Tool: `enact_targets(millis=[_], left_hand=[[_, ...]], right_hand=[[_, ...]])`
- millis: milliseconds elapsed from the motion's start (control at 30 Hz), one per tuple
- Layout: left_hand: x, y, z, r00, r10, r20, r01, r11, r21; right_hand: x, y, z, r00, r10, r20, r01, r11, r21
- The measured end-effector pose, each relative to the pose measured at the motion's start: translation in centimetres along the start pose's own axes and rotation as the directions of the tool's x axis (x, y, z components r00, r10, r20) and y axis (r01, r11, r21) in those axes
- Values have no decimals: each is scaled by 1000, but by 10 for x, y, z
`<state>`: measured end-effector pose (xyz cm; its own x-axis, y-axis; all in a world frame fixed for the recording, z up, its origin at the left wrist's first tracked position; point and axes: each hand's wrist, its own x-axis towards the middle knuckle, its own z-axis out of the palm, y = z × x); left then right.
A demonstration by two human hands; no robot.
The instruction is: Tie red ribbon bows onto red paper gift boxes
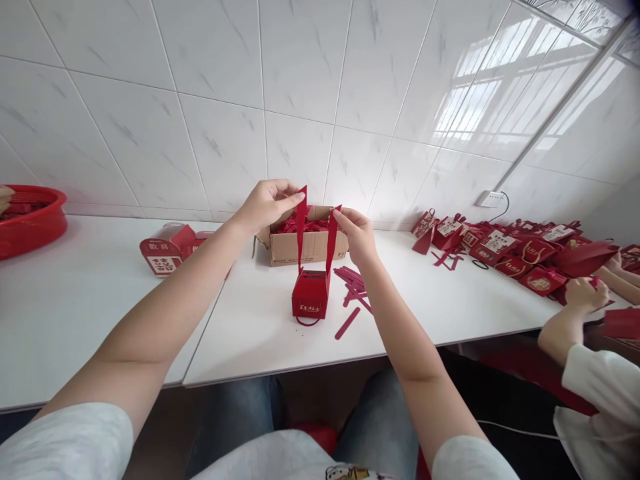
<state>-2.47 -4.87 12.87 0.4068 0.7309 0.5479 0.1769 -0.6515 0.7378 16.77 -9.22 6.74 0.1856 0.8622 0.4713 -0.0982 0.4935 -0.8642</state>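
A small red gift box with gold lettering stands on the white table, a thin cord loop at its front base. From its top rises a red ribbon, its two ends pulled up and apart. My left hand pinches the left end between thumb and fingers. The right end is pinched in my right hand, slightly lower. Directly behind the gift box sits an open cardboard box full of red ribbons. Beside the gift box on the right lie several dark red strips.
Red boxes with white character panels stand left of my forearm. A red basin is at the far left. Many finished-looking red boxes pile up at the right, where another person's hand works. A power socket is on the tiled wall.
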Motion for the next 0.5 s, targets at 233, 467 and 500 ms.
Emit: enact_targets(millis=[233,467,500], left_hand=[[1,4,3,1000,-15,-12,16,999,28],[0,-4,10,1000,-19,19,20,1000,-18],[-1,-5,11,999,-26,25,27,999,-27]], right_hand=[[1,1,-1,1000,-8,2,8,1000,3],[-1,-3,-4,999,-45,-22,45,999,-4],[-1,-3,-5,999,-46,-26,46,999,-3]])
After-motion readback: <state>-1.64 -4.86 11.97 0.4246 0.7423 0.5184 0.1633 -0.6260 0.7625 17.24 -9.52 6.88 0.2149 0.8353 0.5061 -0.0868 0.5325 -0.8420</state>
